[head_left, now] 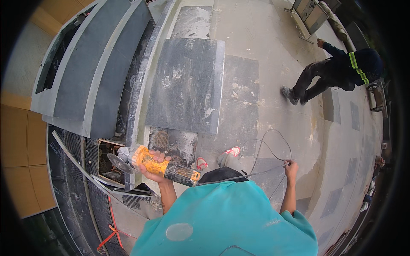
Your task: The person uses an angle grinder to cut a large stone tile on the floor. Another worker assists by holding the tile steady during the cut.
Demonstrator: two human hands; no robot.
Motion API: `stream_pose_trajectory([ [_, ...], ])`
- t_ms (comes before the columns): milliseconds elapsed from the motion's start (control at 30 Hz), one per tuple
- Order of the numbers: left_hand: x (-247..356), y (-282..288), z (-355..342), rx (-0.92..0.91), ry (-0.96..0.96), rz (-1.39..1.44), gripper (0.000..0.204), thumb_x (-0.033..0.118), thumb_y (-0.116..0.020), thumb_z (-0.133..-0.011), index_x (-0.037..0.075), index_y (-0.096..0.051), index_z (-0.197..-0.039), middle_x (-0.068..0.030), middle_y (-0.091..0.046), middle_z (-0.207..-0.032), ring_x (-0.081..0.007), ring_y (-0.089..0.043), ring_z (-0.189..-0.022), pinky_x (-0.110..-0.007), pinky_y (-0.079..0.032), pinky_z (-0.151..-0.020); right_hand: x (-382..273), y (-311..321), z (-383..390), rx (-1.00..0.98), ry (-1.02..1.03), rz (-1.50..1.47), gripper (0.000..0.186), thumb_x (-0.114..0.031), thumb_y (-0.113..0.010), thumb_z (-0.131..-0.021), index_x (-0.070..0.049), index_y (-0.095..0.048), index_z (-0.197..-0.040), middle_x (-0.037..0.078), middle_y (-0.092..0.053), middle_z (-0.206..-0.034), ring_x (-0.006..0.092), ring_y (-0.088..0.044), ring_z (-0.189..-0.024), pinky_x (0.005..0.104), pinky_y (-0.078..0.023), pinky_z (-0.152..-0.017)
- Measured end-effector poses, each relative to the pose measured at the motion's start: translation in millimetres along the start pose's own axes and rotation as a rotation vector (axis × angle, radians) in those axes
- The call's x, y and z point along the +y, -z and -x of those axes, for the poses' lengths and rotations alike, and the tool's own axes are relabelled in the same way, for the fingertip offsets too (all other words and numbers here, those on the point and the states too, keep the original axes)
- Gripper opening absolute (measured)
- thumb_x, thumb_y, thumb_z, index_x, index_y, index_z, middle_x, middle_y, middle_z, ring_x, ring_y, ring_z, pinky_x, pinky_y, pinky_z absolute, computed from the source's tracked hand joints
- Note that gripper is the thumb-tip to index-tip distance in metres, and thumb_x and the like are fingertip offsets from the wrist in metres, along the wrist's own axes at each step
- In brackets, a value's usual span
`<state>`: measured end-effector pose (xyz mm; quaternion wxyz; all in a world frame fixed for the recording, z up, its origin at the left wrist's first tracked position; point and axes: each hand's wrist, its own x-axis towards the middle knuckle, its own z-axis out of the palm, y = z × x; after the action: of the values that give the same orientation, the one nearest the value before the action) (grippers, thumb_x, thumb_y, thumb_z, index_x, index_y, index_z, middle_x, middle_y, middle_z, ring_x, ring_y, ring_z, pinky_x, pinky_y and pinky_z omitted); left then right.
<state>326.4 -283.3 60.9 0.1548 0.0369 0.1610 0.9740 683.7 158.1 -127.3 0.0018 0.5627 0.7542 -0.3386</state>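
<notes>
A yellow and black angle grinder (156, 165) lies across my left hand (154, 167), whose fingers wrap round its body. Its cutting disc (120, 163) points left, beside a grey stone edge and a small open recess (112, 158) with wires or pipes inside. Out to the right, my right hand (291, 169) pinches a thin grey power cord (269, 170). That cord runs from the grinder's rear end across my front, and loops of it hang past my right hand to the floor.
A large dark stone slab (184, 83) lies ahead. Stepped grey stone panels (92, 64) rise at the left. A person (337, 70) in dark clothes with reflective strips walks at the far right. Orange straps (112, 230) hang at lower left, near a bent pale strip (72, 154).
</notes>
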Motion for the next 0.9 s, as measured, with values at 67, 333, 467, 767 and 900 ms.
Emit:
stream_pose_trajectory([
  [67, 11, 0, -8, 0.006, -0.032, -0.097, 0.056, 0.048, -0.060, -0.084, 0.005, -0.046, -0.116, -0.0074, -0.052, -0.091, -0.0212, -0.051, -0.084, -0.046, -0.044, -0.084, 22, 7, 13, -0.072, -0.031, 0.039, 0.022, -0.007, -0.068, -0.074, -0.003, -0.070, -0.095, 0.012, -0.067, -0.070, 0.0233, -0.067, -0.068, 0.0334, -0.051, -0.062],
  [333, -7, -19, -65, 0.151, -0.062, -0.338, 0.051, 0.046, -0.062, -0.080, 0.007, -0.049, -0.110, -0.0092, -0.055, -0.088, -0.0232, -0.056, -0.083, -0.042, -0.049, -0.078, -94, -12, -10, -0.660, 0.184, 0.573, 0.065, -0.017, -0.069, -0.078, -0.004, -0.045, -0.136, 0.020, -0.061, -0.121, 0.0353, -0.060, -0.110, 0.0419, -0.050, -0.088],
  [467, -56, -12, -98, 0.300, -0.007, -0.332, 0.046, 0.045, -0.060, -0.082, 0.008, -0.050, -0.108, -0.0090, -0.055, -0.089, -0.0238, -0.055, -0.083, -0.041, -0.048, -0.078, -378, -43, 70, -0.922, 0.561, -0.585, 0.083, -0.041, -0.074, -0.078, -0.007, -0.035, -0.143, 0.021, -0.047, -0.138, 0.0340, -0.045, -0.128, 0.0458, -0.038, -0.104],
  [767, -36, -23, -120, 0.436, -0.196, -0.182, 0.048, 0.048, -0.056, -0.086, 0.008, -0.048, -0.111, -0.0087, -0.054, -0.097, -0.0236, -0.055, -0.088, -0.044, -0.047, -0.083, -503, -75, 98, -0.971, 0.948, -0.174, 0.067, -0.029, -0.081, -0.065, 0.000, -0.058, -0.120, 0.021, -0.067, -0.100, 0.0326, -0.067, -0.090, 0.0375, -0.053, -0.079],
  [900, 20, -14, -117, 0.373, -0.377, -0.194, 0.047, 0.048, -0.054, -0.088, 0.008, -0.049, -0.113, -0.0079, -0.056, -0.097, -0.0228, -0.056, -0.088, -0.047, -0.048, -0.085, -559, -125, 93, -1.571, 0.922, -0.125, 0.071, -0.028, -0.079, -0.072, 0.000, -0.049, -0.130, 0.020, -0.066, -0.098, 0.0323, -0.066, -0.087, 0.0383, -0.051, -0.078],
])
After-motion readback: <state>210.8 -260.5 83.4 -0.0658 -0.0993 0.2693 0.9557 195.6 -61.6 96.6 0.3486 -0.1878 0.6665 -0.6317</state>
